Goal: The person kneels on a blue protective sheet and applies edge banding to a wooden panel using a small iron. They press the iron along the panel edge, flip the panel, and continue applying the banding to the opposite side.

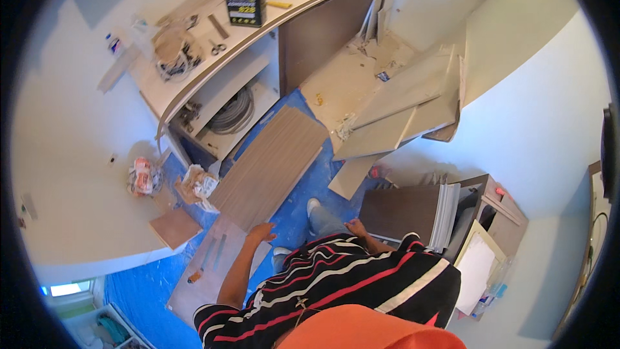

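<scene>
My left hand (pixel 261 232) hangs over the near end of a brown wood-grain board (pixel 278 155), fingers loosely apart and holding nothing. Whether it touches the board I cannot tell. My right hand (pixel 354 227) is beside my leg, with its small, partly seen fingers loose and nothing visible in them. The long board lies at a slant on the blue floor covering (pixel 298 210). Its near end meets a paler panel (pixel 184 294), on which lie a thin metal strip (pixel 220 252) and a small orange-and-dark tool (pixel 194 276).
A curved counter (pixel 200 55) carries a black-and-yellow can (pixel 245 1) and scissors (pixel 218 47); a coiled cable (pixel 231 113) sits in the open shelf below. Loose panels (pixel 394 126) lean at the right wall. Upright boards (pixel 400 210) stand near my right. Bags (pixel 145 178) rest at left.
</scene>
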The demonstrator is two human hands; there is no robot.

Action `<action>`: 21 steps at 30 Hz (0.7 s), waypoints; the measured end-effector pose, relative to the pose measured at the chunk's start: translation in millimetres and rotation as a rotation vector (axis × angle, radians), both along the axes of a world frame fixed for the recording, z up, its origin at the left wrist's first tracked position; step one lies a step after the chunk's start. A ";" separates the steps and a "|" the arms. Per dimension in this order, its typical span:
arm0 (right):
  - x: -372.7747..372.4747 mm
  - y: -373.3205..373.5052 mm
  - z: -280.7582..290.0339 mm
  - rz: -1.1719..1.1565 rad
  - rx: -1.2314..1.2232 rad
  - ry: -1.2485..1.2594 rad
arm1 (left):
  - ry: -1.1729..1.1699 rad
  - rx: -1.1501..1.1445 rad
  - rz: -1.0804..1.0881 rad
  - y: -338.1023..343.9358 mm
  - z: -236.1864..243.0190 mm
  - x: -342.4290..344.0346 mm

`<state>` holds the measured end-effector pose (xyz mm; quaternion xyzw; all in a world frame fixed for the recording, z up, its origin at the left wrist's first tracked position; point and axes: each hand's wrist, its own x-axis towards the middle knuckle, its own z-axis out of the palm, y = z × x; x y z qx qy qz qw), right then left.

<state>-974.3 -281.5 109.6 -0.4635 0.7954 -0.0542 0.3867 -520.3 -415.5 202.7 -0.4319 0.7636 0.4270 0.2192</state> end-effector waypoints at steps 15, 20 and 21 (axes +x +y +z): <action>-144.2 -251.5 65.9 -0.375 -0.702 -0.189 | 0.090 -0.115 -0.384 -213.8 -3.6 -157.5; -106.8 -189.1 91.3 -0.691 -0.581 -0.640 | 0.543 -0.127 0.104 -196.3 -4.1 -198.1; -92.1 -160.5 81.8 -0.745 -0.482 -0.585 | 0.607 -0.119 0.159 -189.9 -1.1 -208.6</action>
